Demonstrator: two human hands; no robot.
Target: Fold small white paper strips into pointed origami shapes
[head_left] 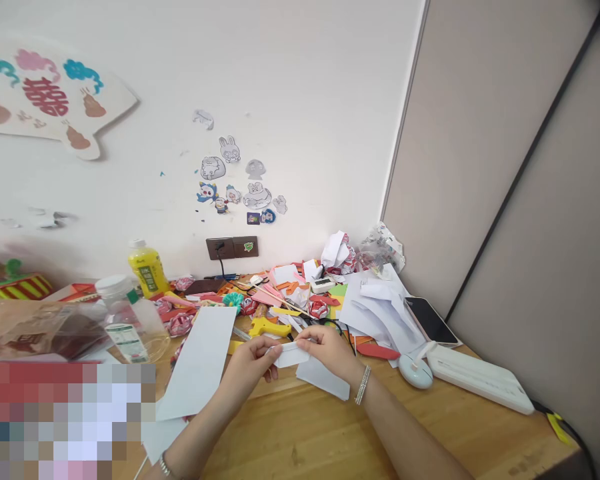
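Observation:
Between my two hands is a small folded strip of white paper [293, 355], held up just above the wooden table. My left hand [254, 362] pinches its left end between thumb and fingers. On the other end, my right hand [329, 348] has a similar pinch. Under and beside my right hand lies a larger piece of white paper [324, 380]. A long white sheet [200, 360] is to the left of my left hand. Just beyond my fingers rests a yellow glue gun [269, 327].
Colourful paper scraps [290, 287] crowd the back of the wooden table [300, 433]. A clear bottle [125, 327] and a yellow bottle [147, 268] stand left. At right are loose white sheets [375, 313], a dark-screened tablet [433, 321], a mouse [416, 371] and a white keyboard-like slab [480, 379].

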